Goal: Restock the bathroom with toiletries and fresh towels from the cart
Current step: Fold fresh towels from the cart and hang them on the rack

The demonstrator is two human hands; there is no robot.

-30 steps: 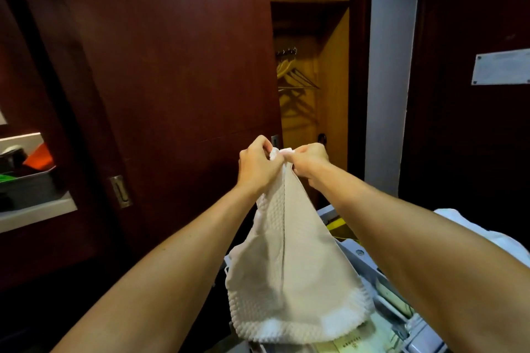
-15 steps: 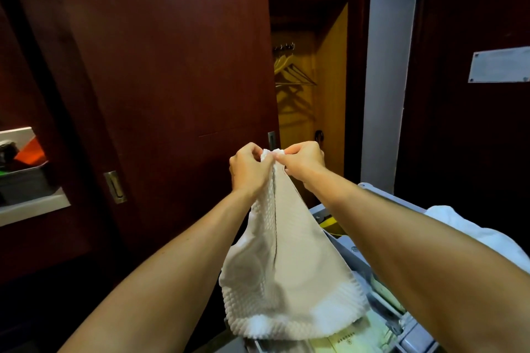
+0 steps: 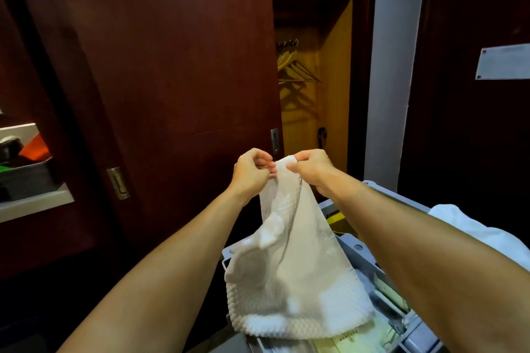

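Two bare hands pinch the top edge of a small white waffle-textured cotton towel (image 3: 289,266), held up at arm's length above a grey plastic housekeeping cart (image 3: 370,259). The left hand (image 3: 252,170) has thumb and curled fingers closed on the left end of the top edge; the right hand (image 3: 311,166) grips the right end in the same way, and the two sets of knuckles sit close together with a short span of cloth between them. The towel hangs down from that grip in a loose fan, narrow at the top and wide at the bottom, folded lengthwise along a centre crease, its thick ribbed hem drooping over the cart's near compartments. Under the hem lie pale printed paper sheets (image 3: 358,338) in the cart tray. A crumpled white linen bundle (image 3: 470,226) rests on the cart's right side, beyond the right forearm. Behind the hands stands a dark red-brown wooden sliding door (image 3: 160,80) with a recessed metal pull (image 3: 118,183). To its right, an open wardrobe of light wood (image 3: 332,66) shows wooden coat hangers (image 3: 295,66) on a rail. At far left, a white ledge (image 3: 34,205) carries a dark tray with something orange in it.
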